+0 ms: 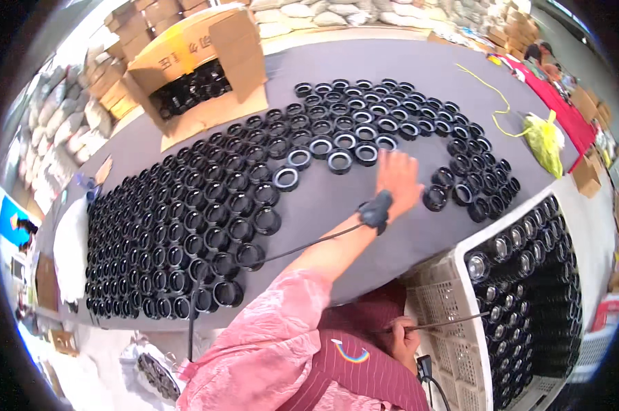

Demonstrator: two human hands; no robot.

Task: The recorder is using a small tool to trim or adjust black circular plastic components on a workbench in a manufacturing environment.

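Note:
My left hand (pixel 400 179), a black band and cable at its wrist, reaches over the grey table. Its fingers stretch toward a black ring-shaped piece (pixel 386 142) at the near edge of a group; whether they touch it is hidden. Many such round black pieces stand in rows, and some show a pale inner rim, like the ring (pixel 285 178) left of my hand. Low beside the table, my right hand (pixel 404 339) is closed round a thin dark rod (pixel 453 320), which points right over a pale plastic crate (pixel 441 288). Black round pieces, several with shiny tops, fill rows inside the crate.
An open cardboard box (pixel 234 51) holding black pieces stands at the table's back left. A yellow-green bag (pixel 544 142) with a loose string lies at the far right. White sacks (pixel 63 116) and cartons are stacked behind; a person (pixel 541 55) is at the back right.

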